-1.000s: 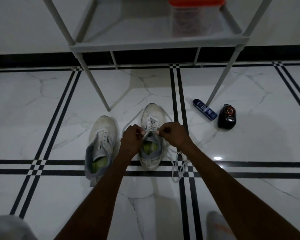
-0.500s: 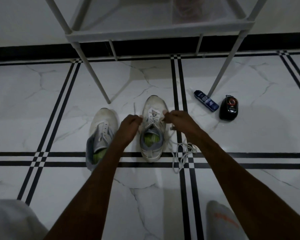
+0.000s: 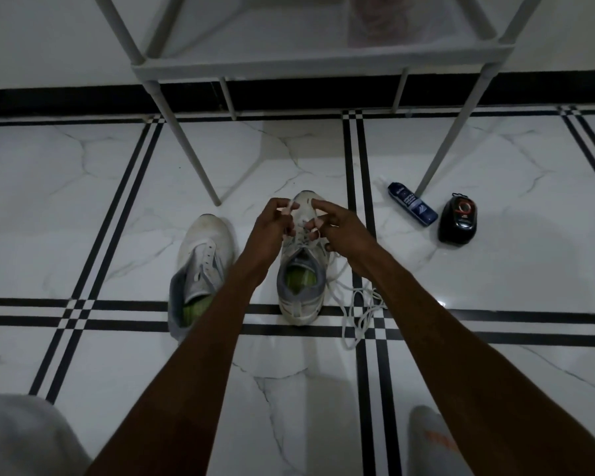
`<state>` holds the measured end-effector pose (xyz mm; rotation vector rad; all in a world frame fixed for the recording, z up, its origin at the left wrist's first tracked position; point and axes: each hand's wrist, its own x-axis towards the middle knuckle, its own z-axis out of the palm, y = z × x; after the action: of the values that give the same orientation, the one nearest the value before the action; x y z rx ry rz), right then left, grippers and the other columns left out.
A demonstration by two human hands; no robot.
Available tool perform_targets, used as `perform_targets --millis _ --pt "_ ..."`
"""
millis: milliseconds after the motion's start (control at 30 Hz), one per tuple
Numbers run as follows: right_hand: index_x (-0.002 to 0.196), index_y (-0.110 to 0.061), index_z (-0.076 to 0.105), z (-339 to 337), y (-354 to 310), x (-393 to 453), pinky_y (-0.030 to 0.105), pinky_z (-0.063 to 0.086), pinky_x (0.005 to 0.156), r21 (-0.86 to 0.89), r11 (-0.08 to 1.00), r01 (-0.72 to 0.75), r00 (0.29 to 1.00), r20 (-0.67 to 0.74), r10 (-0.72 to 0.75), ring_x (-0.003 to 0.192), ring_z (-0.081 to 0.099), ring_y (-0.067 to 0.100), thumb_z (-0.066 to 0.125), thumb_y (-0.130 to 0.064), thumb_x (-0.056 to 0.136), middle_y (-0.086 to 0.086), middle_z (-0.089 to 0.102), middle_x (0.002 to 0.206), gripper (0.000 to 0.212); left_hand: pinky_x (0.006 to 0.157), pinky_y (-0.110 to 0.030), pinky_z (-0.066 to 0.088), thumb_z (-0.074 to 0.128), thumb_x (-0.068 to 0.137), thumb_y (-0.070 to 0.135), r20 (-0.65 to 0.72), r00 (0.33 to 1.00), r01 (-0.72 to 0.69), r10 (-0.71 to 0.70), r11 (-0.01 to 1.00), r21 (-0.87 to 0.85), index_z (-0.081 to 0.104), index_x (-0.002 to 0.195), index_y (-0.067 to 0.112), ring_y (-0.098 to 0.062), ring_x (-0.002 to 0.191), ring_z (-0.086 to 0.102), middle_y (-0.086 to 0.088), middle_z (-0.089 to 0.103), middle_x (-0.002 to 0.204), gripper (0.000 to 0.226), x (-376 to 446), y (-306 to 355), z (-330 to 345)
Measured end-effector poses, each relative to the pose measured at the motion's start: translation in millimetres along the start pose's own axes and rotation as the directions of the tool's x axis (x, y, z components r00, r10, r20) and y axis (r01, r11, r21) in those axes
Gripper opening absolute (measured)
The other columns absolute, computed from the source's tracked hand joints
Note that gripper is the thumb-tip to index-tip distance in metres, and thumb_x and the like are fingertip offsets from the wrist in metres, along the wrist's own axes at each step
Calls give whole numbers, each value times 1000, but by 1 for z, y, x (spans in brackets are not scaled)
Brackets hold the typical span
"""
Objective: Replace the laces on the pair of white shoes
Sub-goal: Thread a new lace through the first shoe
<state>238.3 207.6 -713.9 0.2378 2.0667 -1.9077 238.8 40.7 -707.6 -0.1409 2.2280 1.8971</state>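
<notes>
Two white shoes stand side by side on a glossy marble-look floor point(image 3: 83, 187) crossed by paired black stripes. The right shoe point(image 3: 301, 286) has a rounded toe, a grey padded collar and a yellow-green insole; both hands work above its forward eyelets. The left hand point(image 3: 272, 225) has its fingers curled, pinching a flat white strand of the lace point(image 3: 358, 310) between thumb and forefinger near the toe. The right hand point(image 3: 337, 225) also has its fingers bent, with lace passing through them (exactly which fingertips grip it is hard to make out in the dim light). The rest of that lace trails off the shoe's right side and lies in loose, tangled loops on the floor, across a stripe crossing.

The left shoe point(image 3: 200, 269) sits just beside the first, its matte upper showing a row of bare eyelets and a grey tongue.

Behind the shoes stands a pale grey metal rack point(image 3: 310, 61) with thin tubular legs. Near its right front leg lie a dark blue cylindrical bottle point(image 3: 412, 208) on its side and, just beside it, a rounded black container point(image 3: 458, 218) with a red ring on top.
</notes>
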Motion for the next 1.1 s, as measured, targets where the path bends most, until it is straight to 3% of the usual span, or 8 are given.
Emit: perform_targets --millis 100,200,333,567,667,833,967,1100 --pt "123 -18 60 0 4 3 31 58 64 32 999 -26 999 -45 27 93 72 25 69 -1 87 16 71 108 41 63 -7 44 44 103 5 34 999 -43 40 995 85 60 129 15 4 73 60 3 63 90 32 -7 0 4" --pt "109 -8 62 4 1 1 26 54 52 138 987 -85 983 -152 106 77 71 20 83 -9 76 12 71 95 40 75 -16 51 50 103 14 68 994 -95 86 986 136 61 130 19 3 79 65 4 66 93 29 -8 -5 2" --pt "100 0 74 8 2 3 26 59 64 178 978 -105 986 -110 126 78 72 22 78 -6 82 14 75 90 20 82 -33 59 60 94 30 77 991 -116 106 984 133 56 118 20 -19 90 74 -8 75 95 27 -10 -6 -1" --pt "105 5 73 8 0 7 27 60 75 161 986 -52 997 68 42 82 73 22 75 -9 86 19 74 93 23 73 -36 60 66 96 12 27 993 -116 113 983 139 42 120 10 -26 80 74 -13 75 92 34 -5 -12 -1" --pt "99 1 75 13 0 8 28 59 67 146 986 -82 994 -64 92 73 73 20 85 -24 77 18 75 87 35 68 -20 55 68 94 8 59 991 -128 118 969 213 40 132 12 -16 79 73 -10 75 90 47 -5 -14 2" --pt "104 3 74 15 5 9 24 56 66 321 943 -89 985 -113 131 71 65 19 77 -12 85 17 71 85 24 86 -32 57 70 95 17 9 1000 -9 8 995 96 38 139 16 -17 93 73 -10 76 99 55 -1 -29 -4" --pt "104 -4 76 -1 10 10 28 58 71 -2 997 77 997 10 -77 84 72 22 76 -13 86 15 76 97 20 69 -18 50 67 95 8 -74 992 104 -103 994 20 43 132 14 -1 76 69 -2 74 91 44 2 -30 -6" --pt "93 -9 79 -10 3 11 26 59 78 -488 826 283 957 92 -274 78 69 11 77 -9 83 7 76 94 11 76 -25 54 67 94 5 -85 988 130 -132 991 -23 48 128 11 -11 85 73 -7 76 93 40 7 -27 -5"
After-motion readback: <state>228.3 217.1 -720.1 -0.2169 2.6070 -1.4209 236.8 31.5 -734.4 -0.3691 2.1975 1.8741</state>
